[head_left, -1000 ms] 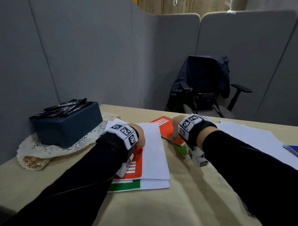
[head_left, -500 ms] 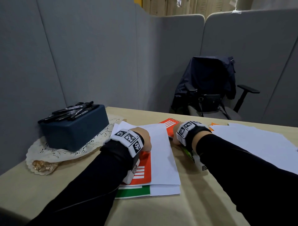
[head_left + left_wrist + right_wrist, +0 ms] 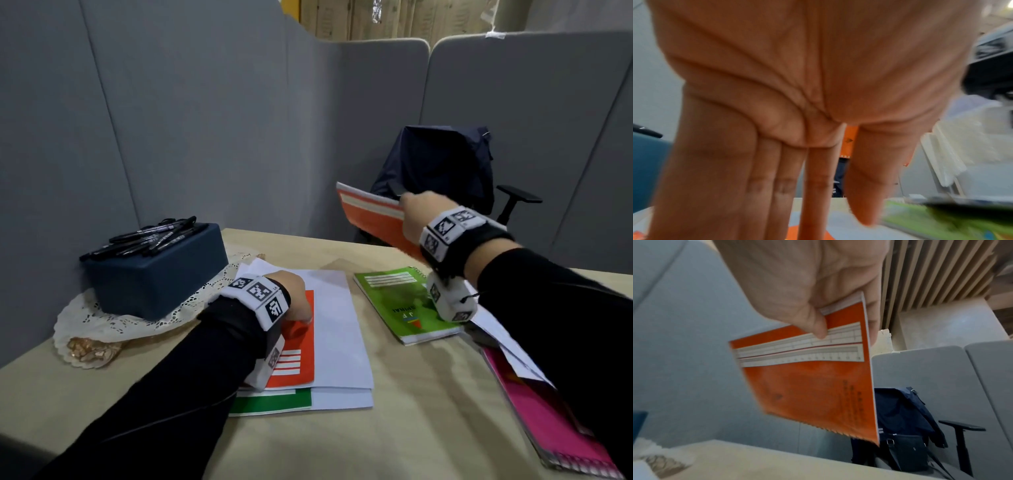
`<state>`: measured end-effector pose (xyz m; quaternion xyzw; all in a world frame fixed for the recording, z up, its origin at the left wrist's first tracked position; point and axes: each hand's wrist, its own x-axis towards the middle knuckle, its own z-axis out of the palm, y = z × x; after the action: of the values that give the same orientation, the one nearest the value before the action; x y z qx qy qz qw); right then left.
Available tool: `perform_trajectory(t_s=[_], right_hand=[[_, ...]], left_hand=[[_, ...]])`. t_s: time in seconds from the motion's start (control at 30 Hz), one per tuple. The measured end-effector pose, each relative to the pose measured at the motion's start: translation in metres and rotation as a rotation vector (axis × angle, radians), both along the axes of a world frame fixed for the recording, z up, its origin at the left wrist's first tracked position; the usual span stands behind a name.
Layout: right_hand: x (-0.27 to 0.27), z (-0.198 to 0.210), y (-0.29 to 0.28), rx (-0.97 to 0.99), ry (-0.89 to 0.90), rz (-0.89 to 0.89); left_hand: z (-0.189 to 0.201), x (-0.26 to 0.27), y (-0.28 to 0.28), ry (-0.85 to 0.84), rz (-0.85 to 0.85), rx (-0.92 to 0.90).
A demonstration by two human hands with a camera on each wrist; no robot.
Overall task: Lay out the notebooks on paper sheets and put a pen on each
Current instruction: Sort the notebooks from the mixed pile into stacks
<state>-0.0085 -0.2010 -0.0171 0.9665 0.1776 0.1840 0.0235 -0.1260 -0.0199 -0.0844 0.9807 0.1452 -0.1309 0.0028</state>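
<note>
My right hand pinches an orange spiral notebook by its edge and holds it tilted in the air above the table; thumb on the cover in the right wrist view, orange notebook. My left hand rests with straight fingers on another orange notebook lying on white paper sheets. A green notebook pokes out under that stack. A second green spiral notebook lies flat at mid table. Several black pens lie on a dark blue box.
A pink notebook and loose white sheets lie at the right under my forearm. The blue box stands on a lace doily at the left. Grey partition panels surround the table; an office chair with a dark jacket stands behind.
My right hand has lifted the orange notebook off the green one and raised it up and to the right. The left hand stays on the stack.
</note>
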Motion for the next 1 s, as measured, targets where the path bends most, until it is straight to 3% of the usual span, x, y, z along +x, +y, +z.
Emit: perform_trajectory(t_s=[0.1, 0.2, 0.37, 0.47, 0.57, 0.67, 0.83, 0.93, 1.0], right_hand=[[-0.011, 0.011, -0.019, 0.031, -0.049, 0.053], [-0.021, 0.008, -0.03, 0.17, -0.041, 0.2], [-0.023, -0.019, -0.02, 0.487, 0.228, 0.491], [-0.026, -0.034, -0.006, 0.596, 0.431, 0.577], [-0.027, -0.045, 0.0, 0.371, 0.409, 0.461], [-0.026, -0.036, -0.016, 0.281, 0.349, 0.313], [-0.016, -0.012, -0.074, -0.259, 0.353, -0.018], [-0.003, -0.021, -0.105, -0.337, 0.375, -0.219], [0.006, -0.034, -0.111, -0.321, 0.458, -0.26]], left_hand=[[0.005, 0.0, 0.01, -0.029, 0.017, -0.017], [0.012, 0.001, 0.034, -0.221, 0.121, -0.185], [0.032, -0.008, 0.054, -0.598, 0.143, -0.285], [0.034, -0.014, 0.035, -0.499, 0.082, -0.395], [0.023, -0.013, 0.009, -0.272, -0.016, -0.373], [0.006, -0.012, -0.015, -0.121, -0.094, -0.203], [-0.003, -0.005, -0.039, -0.067, -0.103, -0.016], [-0.006, -0.002, -0.05, -0.058, -0.082, 0.005], [-0.01, 0.0, -0.056, -0.054, -0.081, 0.034]])
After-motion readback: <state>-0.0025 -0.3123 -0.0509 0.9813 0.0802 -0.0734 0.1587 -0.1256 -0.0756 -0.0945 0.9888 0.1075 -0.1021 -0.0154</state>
